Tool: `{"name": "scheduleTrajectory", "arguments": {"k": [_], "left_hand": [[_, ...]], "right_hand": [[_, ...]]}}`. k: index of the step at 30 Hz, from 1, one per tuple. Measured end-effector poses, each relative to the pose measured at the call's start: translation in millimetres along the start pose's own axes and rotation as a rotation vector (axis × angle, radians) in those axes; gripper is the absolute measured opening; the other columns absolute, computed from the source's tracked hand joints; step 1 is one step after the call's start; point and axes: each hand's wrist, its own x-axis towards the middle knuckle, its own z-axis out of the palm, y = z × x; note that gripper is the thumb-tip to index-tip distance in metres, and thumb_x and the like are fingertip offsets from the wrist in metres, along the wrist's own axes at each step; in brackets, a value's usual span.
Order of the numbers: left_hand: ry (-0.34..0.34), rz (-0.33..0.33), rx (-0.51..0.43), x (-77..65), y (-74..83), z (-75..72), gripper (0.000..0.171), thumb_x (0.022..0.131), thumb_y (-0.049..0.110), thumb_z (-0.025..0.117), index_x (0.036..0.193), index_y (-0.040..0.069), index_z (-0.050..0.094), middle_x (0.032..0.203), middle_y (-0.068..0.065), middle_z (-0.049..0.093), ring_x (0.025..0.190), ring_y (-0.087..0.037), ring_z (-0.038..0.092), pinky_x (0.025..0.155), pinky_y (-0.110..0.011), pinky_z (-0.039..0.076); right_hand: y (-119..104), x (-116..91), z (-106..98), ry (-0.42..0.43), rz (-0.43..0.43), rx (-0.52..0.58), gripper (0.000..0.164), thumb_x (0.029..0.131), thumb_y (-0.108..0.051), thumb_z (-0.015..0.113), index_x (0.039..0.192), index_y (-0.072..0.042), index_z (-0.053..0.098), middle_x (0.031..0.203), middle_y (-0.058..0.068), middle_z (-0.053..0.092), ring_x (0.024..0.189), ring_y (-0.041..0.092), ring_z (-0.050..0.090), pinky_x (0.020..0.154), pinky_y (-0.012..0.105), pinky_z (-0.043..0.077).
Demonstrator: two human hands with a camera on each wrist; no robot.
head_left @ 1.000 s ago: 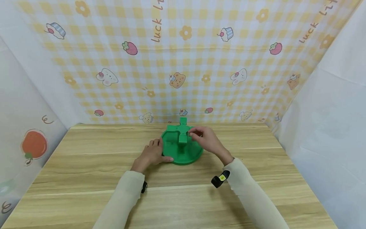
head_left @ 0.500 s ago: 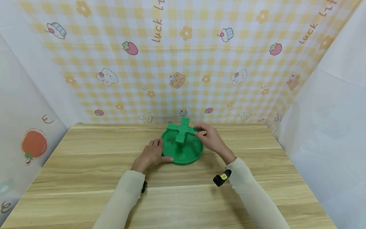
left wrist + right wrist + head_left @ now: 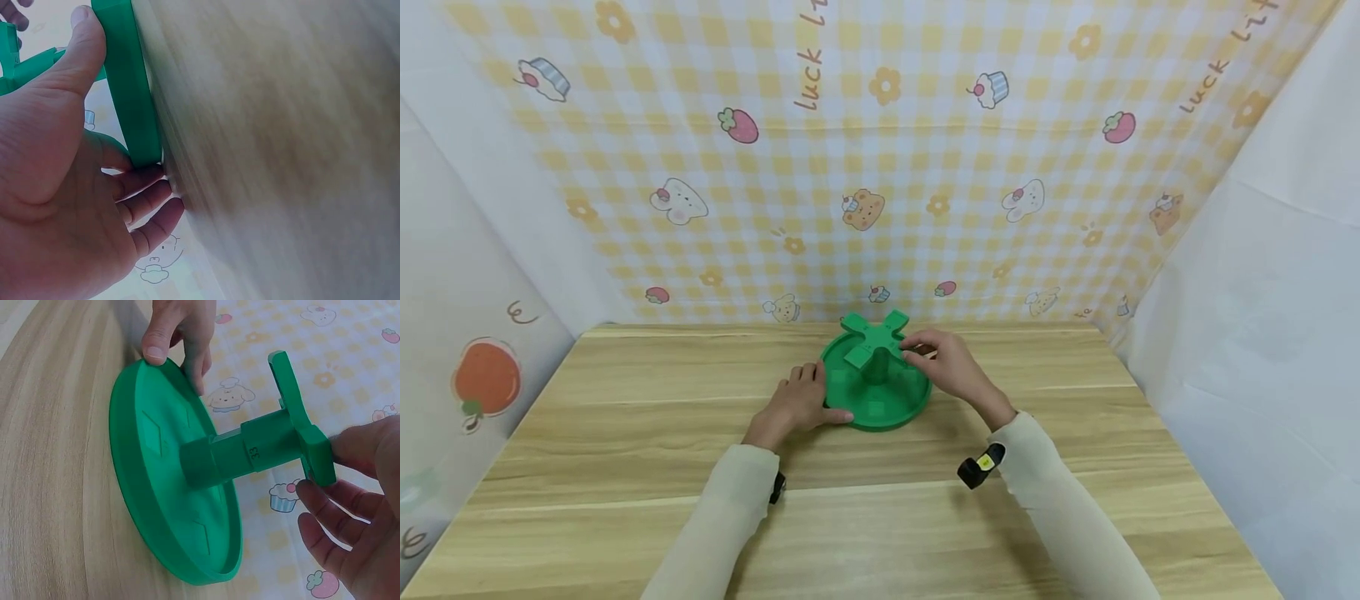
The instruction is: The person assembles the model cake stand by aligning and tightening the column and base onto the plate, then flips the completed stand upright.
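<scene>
A round green base (image 3: pixel 880 427) with a raised rim lies on the table. From its middle rises a green post (image 3: pixel 215 459), marked "33" on its upper sleeve. A flat green four-armed cross piece (image 3: pixel 874 336) sits on top, its arms now diagonal in the head view. My left hand (image 3: pixel 796 402) holds the base's left edge, thumb over the rim and fingers along the outer side (image 3: pixel 140 112). With thumb and fingers, my right hand (image 3: pixel 953 367) pinches one arm of the cross piece on its right side; the head view partly hides that contact.
The wooden table (image 3: pixel 880 525) spreads around the base. Behind it hangs a checked cloth (image 3: pixel 925 158) with printed figures, close to the base's back edge. White sheets (image 3: pixel 1255 317) stand along both sides. Each wrist carries a small black camera (image 3: pixel 979 468).
The cross piece has turned clockwise, seen from above, from arms square to me to arms diagonal. My right hand shifted right, then slightly back left. My left hand and the base stayed put.
</scene>
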Motion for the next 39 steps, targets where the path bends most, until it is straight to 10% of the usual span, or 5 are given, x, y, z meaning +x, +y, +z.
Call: {"name": "scheduleTrajectory", "arguments": {"k": [9, 28, 39], "left_hand": [[0.009, -0.001, -0.003, -1.4, -1.1, -1.1, 0.107, 0.089, 0.057, 0.066, 0.153, -0.013, 0.015, 0.154, -0.034, 0.027, 0.141, -0.047, 0.027, 0.112, -0.061, 0.030], [0.015, -0.010, -0.020, -1.3, 8.5, -1.1, 0.106, 0.090, 0.054, 0.067, 0.152, -0.015, 0.015, 0.153, -0.035, 0.028, 0.140, -0.047, 0.028, 0.112, -0.060, 0.031], [-0.022, 0.038, -0.075, -2.8, -5.6, -4.7, 0.107, 0.090, 0.053, 0.068, 0.153, -0.012, 0.012, 0.155, -0.035, 0.022, 0.144, -0.049, 0.022, 0.114, -0.062, 0.026]], "right_hand": [[-5.5, 4.8, 20.7, 0.096, -0.014, -0.158, 0.035, 0.092, -0.026, 0.073, 0.118, -0.004, 0.065, 0.114, 0.011, 0.068, 0.101, 0.024, 0.065, 0.087, 0.041, 0.055], [-18.7, 8.7, 44.7, 0.339, 0.082, -0.427, 0.035, 0.089, -0.039, 0.074, 0.101, -0.006, 0.071, 0.096, 0.008, 0.071, 0.070, 0.018, 0.067, 0.052, 0.030, 0.053], [-14.4, 3.2, 29.1, 0.188, 0.076, -0.295, 0.048, 0.087, -0.047, 0.073, 0.115, -0.008, 0.068, 0.108, 0.009, 0.070, 0.088, 0.021, 0.068, 0.069, 0.037, 0.058]]}}
